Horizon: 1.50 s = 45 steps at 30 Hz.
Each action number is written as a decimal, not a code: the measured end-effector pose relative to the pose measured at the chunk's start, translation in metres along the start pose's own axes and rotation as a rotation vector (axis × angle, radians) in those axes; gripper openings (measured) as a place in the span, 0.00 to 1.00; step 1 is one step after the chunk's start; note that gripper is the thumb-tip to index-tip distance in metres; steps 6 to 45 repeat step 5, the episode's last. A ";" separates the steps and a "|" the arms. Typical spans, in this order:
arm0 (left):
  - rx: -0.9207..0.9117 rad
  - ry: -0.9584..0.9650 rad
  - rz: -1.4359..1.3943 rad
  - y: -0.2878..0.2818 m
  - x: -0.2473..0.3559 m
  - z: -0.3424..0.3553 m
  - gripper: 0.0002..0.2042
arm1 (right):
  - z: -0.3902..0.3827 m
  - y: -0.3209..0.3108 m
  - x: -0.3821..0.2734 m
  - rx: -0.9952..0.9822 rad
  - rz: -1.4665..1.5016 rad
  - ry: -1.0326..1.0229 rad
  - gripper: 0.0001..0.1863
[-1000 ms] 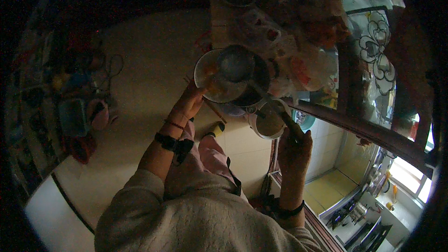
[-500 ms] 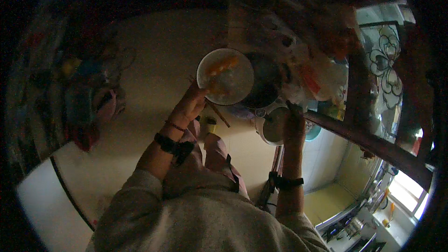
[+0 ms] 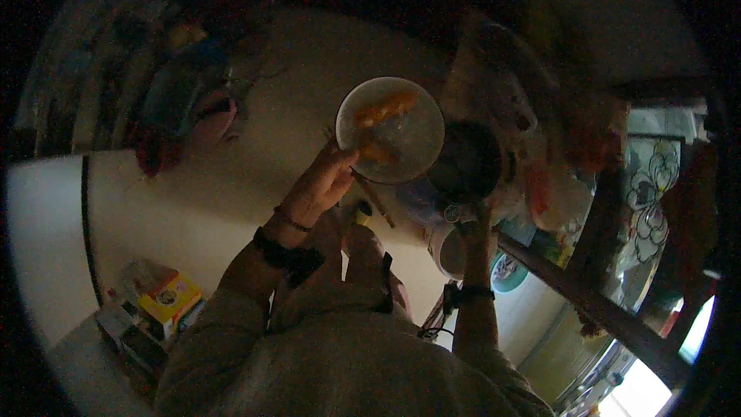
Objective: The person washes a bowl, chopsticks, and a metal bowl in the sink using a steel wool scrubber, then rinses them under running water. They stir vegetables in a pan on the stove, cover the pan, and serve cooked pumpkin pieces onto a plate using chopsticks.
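Note:
My left hand (image 3: 324, 177) is closed on the near-left rim of a round white plate (image 3: 413, 147), its thumb over the edge. On the plate lie an elongated orange-brown piece of food (image 3: 384, 110) and a smaller orange piece (image 3: 378, 152). A thin brown stick (image 3: 374, 199) slants out from beneath the plate beside this hand. Right of the plate, and partly behind it, is a round dark pot (image 3: 467, 162). My right hand (image 3: 480, 235) is at the pot's near edge, fingers curled. Shadow hides what they grip. Under that hand is a pale round container (image 3: 448, 253).
Clear and red plastic bags (image 3: 540, 193) lie on the right, near a dark wooden beam (image 3: 571, 282). A turquoise basin (image 3: 509, 273) is below them. A yellow box (image 3: 170, 300) stands lower left. Dim clutter, including a pink item (image 3: 214, 117), lines the left side.
My view has turned, bringing the yellow box into sight. The plate, still in my left hand, appears slightly farther right. My right hand and the pot appear lower in the picture.

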State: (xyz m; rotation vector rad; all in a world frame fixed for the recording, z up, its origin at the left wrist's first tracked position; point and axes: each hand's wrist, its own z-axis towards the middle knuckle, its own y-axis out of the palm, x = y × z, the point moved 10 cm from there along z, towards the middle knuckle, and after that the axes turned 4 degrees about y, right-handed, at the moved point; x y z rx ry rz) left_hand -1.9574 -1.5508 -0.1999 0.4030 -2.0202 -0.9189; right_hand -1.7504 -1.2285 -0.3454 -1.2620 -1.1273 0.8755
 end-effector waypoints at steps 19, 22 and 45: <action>-0.094 0.211 0.092 0.002 0.045 -0.051 0.30 | 0.044 -0.034 0.028 -0.012 1.497 0.447 0.45; -0.094 0.211 0.092 0.002 0.045 -0.051 0.30 | 0.044 -0.034 0.028 -0.012 1.497 0.447 0.45; -0.094 0.211 0.092 0.002 0.045 -0.051 0.30 | 0.044 -0.034 0.028 -0.012 1.497 0.447 0.45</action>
